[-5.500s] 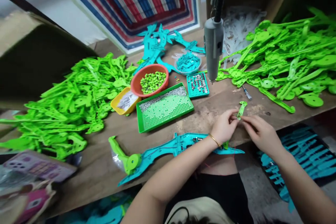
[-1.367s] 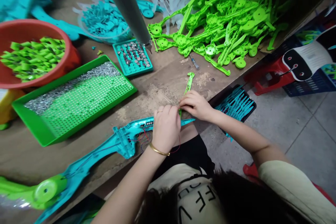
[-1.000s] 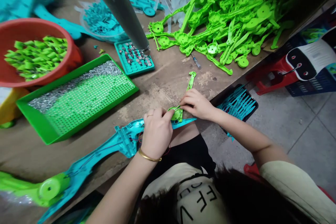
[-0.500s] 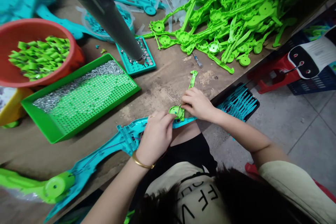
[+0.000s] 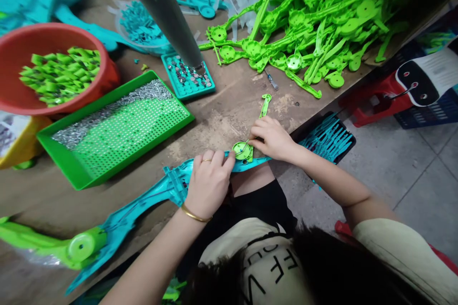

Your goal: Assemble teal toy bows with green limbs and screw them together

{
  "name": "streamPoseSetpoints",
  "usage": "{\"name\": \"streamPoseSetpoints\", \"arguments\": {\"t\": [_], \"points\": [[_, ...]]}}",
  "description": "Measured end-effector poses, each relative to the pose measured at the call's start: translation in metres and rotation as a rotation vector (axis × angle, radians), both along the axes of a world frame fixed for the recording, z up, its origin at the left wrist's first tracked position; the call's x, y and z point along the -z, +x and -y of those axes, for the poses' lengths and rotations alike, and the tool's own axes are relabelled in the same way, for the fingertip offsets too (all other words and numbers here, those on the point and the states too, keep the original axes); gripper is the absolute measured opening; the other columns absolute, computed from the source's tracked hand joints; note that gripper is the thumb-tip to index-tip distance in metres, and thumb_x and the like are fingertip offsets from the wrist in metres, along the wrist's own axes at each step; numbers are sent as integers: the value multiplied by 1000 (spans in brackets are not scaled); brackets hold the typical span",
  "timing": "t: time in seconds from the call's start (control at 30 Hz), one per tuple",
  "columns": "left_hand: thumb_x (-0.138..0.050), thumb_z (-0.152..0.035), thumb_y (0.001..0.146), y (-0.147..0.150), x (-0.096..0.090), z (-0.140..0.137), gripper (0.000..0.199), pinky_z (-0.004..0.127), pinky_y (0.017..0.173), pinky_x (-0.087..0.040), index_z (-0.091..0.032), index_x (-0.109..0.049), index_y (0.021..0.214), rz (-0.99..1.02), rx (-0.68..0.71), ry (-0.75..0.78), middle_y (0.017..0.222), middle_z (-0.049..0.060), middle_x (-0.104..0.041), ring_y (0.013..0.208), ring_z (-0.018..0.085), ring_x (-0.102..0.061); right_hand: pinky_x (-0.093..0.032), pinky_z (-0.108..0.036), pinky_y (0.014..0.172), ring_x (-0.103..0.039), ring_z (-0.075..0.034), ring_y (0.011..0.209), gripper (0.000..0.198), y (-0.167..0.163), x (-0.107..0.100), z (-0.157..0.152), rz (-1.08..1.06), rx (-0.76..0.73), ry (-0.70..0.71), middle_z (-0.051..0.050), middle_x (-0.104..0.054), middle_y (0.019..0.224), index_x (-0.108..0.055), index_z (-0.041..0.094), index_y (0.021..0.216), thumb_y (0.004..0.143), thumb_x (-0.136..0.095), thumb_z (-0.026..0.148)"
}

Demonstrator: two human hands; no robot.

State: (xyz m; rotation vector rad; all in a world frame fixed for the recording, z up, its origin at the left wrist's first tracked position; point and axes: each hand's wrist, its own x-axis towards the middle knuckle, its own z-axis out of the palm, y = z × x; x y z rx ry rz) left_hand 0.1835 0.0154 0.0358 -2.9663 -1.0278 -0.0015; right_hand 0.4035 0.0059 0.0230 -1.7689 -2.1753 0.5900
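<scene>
A light green plastic part (image 5: 242, 150) with a round, shallow dish end lies over a long teal plastic part (image 5: 148, 200) at the table's front edge. My left hand (image 5: 207, 178) is closed across the teal part, its thumb and fingertips against the left rim of the green dish. On the dish's right side, my right hand (image 5: 271, 139) pinches a thin dark wire-like piece (image 5: 244, 146) that slants across the dish. The green part's hooked arm (image 5: 265, 105) sticks out beyond my right hand. My fingers hide some of the dish and of the teal part.
A green perforated tray (image 5: 132, 128) of metal pins, a red bowl (image 5: 110, 74) of green pieces and a teal tray (image 5: 211, 89) of small metal parts stand left. Behind are a grey post (image 5: 168, 14), a small screwdriver (image 5: 272, 80) and heaped green parts (image 5: 296, 19).
My left hand has shifted slightly left, its fingertips drawn back from the dish's middle to its rim. My right hand stays at the dish's right side. The view has moved a little.
</scene>
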Motion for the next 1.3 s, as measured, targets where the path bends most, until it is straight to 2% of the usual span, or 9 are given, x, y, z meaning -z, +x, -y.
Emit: {"name": "streamPoseSetpoints", "arguments": {"t": [0.23,0.5,0.67,0.8,0.87,1.0,1.17,1.3], "points": [[-40,-14,93,-14,3,-2,36,39,72,-33,-15,-66,118,39,36,82,85,11,-62,81,26,-49,-31,-35,82,-47,-22,99,16,-8,3,2,94,16,74,-5,-62,95,-60,20,82,93,-53,30],[-39,-17,93,-3,5,-8,35,40,71,-33,-15,-69,112,1,-76,48,84,13,-62,83,28,-51,-32,-37,81,-47,-24,97,19,-10,3,6,166,6,127,-6,-63,96,-61,20,86,95,-48,32],[-40,-15,91,0,7,-10,36,42,73,-34,-16,-69,112,33,-138,-48,85,13,-63,84,28,-52,-33,-41,91,-47,-26,100,20,-20,-5,12,197,-4,175,-10,-65,101,-63,18,95,95,-44,23],[-39,-15,91,1,6,-9,35,42,73,-34,-15,-70,107,39,-144,-54,84,14,-61,85,28,-52,-31,-40,99,-49,-24,105,27,-36,-5,14,126,-126,273,-9,-66,112,-64,17,100,98,-37,22],[-38,-15,91,2,5,-9,35,41,73,-34,-15,-70,105,28,-137,-42,84,14,-62,85,28,-52,-32,-39,98,-51,-23,104,27,-44,-1,12,108,-141,257,-9,-67,110,-63,16,101,98,-37,22],[-39,-16,91,2,4,-11,35,42,73,-35,-15,-70,108,9,-147,-61,84,14,-62,84,29,-52,-34,-39,92,-53,-24,99,21,-51,4,5,110,-59,150,-8,-68,101,-64,16,101,96,-45,23],[-39,-17,90,1,4,-15,36,42,73,-37,-17,-70,109,35,-175,-93,87,13,-64,85,28,-54,-36,-40,85,-54,-26,97,21,-57,1,1,155,-43,103,-10,-67,103,-65,16,98,95,-46,25],[-41,-15,89,2,3,-19,34,41,73,-37,-17,-71,104,22,-194,-134,88,12,-67,86,29,-56,-37,-41,81,-54,-28,96,22,-64,-2,-1,201,5,73,-12,-65,103,-64,15,99,94,-43,19]]}}
